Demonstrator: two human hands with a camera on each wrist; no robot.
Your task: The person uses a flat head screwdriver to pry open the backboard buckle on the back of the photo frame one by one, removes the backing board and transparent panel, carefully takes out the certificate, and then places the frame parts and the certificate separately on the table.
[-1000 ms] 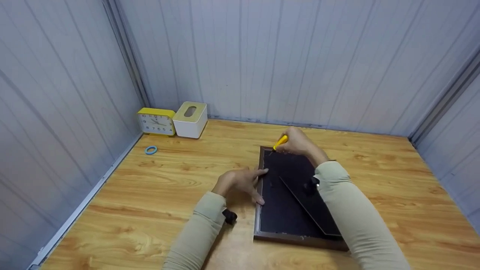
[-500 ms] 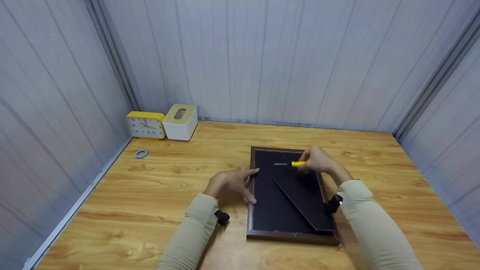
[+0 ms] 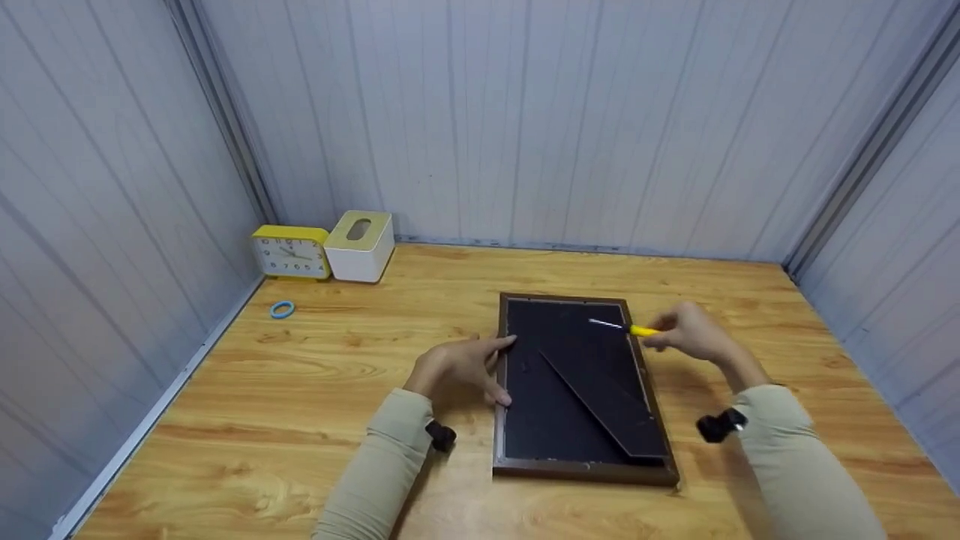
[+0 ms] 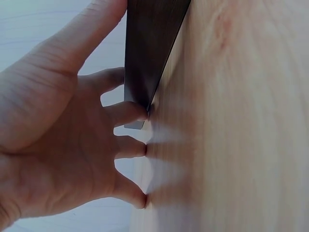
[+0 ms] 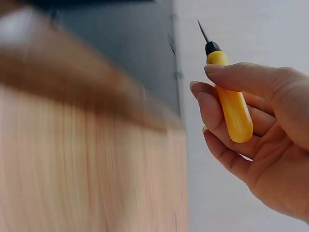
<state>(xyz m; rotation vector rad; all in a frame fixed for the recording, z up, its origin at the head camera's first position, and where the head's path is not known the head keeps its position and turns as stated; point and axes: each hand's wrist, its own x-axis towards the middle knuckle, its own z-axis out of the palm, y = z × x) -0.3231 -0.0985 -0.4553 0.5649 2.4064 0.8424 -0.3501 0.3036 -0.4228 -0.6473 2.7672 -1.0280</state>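
Observation:
A brown picture frame (image 3: 585, 474) lies face down on the table, its black backing (image 3: 551, 405) up and its stand leg (image 3: 611, 409) slanting across it. Spread along the frame's left edge, my left hand (image 3: 465, 367) touches the rim with thumb and forefinger. In the left wrist view, other fingertips (image 4: 137, 147) of that hand rest on the tabletop beside the frame (image 4: 152, 43). My right hand (image 3: 694, 334) pinches a small yellow-handled screwdriver (image 5: 234, 111) between thumb and fingers, just right of the frame. Its thin metal shaft points left, over the backing's upper right part.
A yellow clock (image 3: 291, 253) and a white tissue box (image 3: 361, 259) stand side by side at the back left. In front of them lies a blue ring (image 3: 282, 309). Pale panel walls (image 3: 480, 120) close off the wooden table (image 3: 360, 322) at the back and sides.
My right hand has moved from the frame's top left corner to beyond its right edge with the screwdriver, uncovering the stand leg. The left hand stays at the left edge. The head view has shifted slightly.

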